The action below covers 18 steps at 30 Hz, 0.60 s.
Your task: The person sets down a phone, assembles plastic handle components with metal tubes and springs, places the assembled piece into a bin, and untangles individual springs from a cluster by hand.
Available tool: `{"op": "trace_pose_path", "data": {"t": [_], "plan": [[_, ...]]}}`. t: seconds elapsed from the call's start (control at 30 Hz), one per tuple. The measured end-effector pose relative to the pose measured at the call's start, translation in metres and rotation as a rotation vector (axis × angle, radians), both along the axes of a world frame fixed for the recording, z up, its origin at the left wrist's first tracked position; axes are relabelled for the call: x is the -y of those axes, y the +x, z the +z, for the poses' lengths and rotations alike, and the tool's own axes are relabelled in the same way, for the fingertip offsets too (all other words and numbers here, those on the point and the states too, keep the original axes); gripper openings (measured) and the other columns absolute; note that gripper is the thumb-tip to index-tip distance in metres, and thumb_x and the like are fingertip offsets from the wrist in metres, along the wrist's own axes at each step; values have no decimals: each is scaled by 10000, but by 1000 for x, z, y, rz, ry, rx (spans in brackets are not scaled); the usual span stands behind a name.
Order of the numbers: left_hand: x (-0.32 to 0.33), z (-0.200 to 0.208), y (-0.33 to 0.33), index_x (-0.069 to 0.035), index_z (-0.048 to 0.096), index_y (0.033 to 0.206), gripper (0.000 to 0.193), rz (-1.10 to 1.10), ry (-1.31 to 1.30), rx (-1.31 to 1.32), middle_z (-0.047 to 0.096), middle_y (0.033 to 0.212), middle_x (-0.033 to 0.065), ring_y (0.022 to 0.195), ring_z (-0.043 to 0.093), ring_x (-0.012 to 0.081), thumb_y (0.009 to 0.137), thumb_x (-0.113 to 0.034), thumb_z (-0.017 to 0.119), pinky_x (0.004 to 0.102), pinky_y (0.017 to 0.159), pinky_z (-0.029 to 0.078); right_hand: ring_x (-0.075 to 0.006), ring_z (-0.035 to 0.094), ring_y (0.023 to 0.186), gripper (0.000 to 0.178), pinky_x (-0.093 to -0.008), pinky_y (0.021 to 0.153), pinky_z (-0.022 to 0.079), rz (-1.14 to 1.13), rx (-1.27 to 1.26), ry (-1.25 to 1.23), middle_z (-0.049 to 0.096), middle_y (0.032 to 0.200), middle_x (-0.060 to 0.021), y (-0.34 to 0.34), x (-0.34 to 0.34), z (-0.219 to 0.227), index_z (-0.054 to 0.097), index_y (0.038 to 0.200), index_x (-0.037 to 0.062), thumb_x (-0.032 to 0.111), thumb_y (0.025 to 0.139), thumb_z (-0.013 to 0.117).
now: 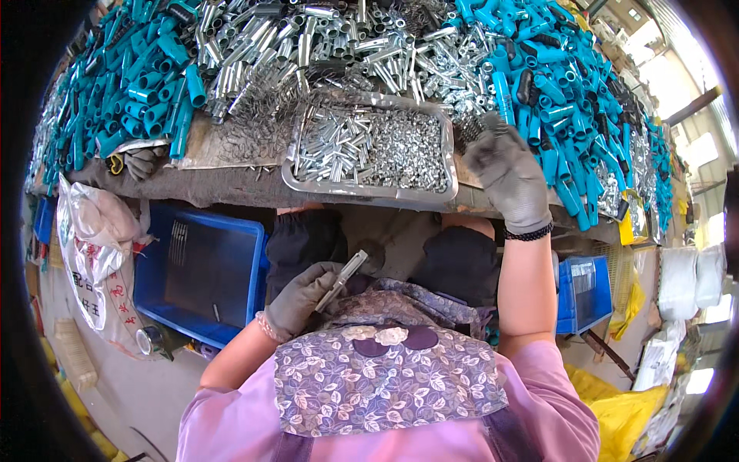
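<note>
My left hand point(304, 296), in a grey glove, is closed round a slim silver metal piece point(341, 282) with a slot along it, held tilted above my lap. My right hand point(512, 177), also gloved, reaches over the table edge to the right of a metal tray. Its fingers are blurred beside a small heap of dark little parts point(466, 129), and I cannot tell whether they hold anything. The tray point(369, 190) holds short silver pins point(339, 146) on its left and tiny silver fittings point(408, 150) on its right.
Teal plastic handles lie heaped at the left point(138, 100) and right point(566, 115). Silver metal tubes point(262, 46) pile up at the back, with thin wire springs point(258, 127) before them. Below stand a large blue crate point(202, 269), a smaller blue bin point(583, 292) and a white sack point(104, 285).
</note>
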<state>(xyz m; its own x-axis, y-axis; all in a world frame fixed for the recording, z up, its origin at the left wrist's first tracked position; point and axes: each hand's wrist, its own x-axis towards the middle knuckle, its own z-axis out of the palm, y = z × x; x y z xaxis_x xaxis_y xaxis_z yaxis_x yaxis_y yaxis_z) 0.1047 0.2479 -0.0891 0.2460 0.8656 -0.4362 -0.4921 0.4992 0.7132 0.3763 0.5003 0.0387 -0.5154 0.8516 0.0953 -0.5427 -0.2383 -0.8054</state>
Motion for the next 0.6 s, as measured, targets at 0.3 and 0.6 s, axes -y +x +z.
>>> {"op": "trace_pose_path", "data": {"t": [0.3, 0.6], "plan": [[-24, 34, -18, -43, 566, 1127, 231, 110, -49, -259, 631, 859, 24, 638, 571, 81, 933, -130, 654, 233, 563, 456, -388, 665, 806, 380, -446, 712, 532, -559, 1449, 1218, 653, 892, -227, -65, -29, -18, 523, 987, -32, 338, 970, 607], [-39, 43, -34, -33, 571, 1024, 180, 279, 78, -154, 642, 784, 60, 606, 596, 101, 898, -89, 686, 242, 534, 476, -353, 643, 818, 264, -422, 753, 506, -654, 1305, 1187, 663, 898, -180, -63, -18, -13, 628, 989, -11, 229, 896, 686]]}}
